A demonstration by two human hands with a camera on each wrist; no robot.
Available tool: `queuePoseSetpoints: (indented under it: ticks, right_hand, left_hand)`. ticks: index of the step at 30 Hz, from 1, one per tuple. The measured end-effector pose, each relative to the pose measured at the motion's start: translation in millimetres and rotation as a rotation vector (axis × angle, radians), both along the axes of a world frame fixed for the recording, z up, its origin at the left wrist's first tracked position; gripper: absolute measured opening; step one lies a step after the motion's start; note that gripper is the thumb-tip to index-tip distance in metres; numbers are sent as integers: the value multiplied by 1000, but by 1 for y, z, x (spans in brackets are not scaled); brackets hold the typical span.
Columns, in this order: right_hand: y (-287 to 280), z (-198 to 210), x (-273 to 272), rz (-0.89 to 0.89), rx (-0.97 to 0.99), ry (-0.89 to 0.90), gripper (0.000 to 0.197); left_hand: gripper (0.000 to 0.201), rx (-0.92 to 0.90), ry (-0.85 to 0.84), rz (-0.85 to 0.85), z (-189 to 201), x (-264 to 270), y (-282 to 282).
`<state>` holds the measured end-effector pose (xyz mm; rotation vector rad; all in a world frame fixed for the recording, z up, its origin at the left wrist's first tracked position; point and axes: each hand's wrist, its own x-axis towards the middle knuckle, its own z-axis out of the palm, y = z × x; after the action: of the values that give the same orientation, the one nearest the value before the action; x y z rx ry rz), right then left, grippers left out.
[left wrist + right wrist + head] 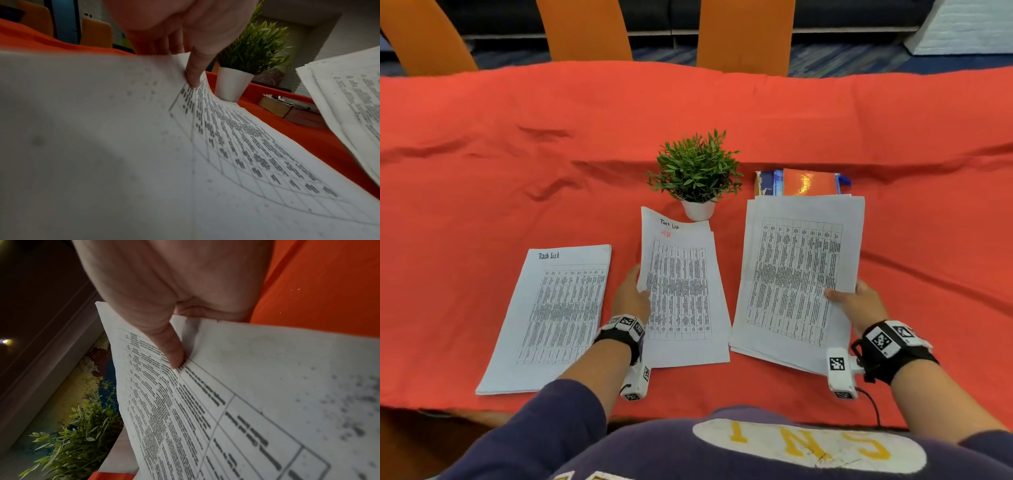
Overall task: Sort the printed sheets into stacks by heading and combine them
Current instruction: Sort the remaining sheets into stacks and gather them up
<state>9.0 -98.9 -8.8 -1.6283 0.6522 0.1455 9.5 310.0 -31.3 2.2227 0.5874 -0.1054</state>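
Behind the sheets, potted plant (pixel 697 174) and books (pixel 803 182) crowd; left hand (pixel 630 294) pinches middle sheet (pixel 683 294), right hand (pixel 859 301) right stack (pixel 798 274).

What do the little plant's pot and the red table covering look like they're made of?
Pot: smooth, matte white, probably plastic or glazed ceramic; the look leaves that open. The plant has stiff, uniform leaves, so it is likely artificial. Table covering: woven cloth, matte, judging by its soft wrinkles and folds.
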Motion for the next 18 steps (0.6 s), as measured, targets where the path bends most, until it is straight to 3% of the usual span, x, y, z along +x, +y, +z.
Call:
queuePoseSetpoints:
  ticks: [4,9,18]
  right_hand:
    - [-1,-6,4,4,15,4,38]
    - [-3,-8,4,-20,29,8,39]
    - [-24,1,-3,-99,15,-25,40]
  left_hand:
    - [57,98,-94,-109,3,-9,0]
    - [59,263,-69,-215,15,-20,-1]
    - [45,320,-245,-322,37,-29,-14]
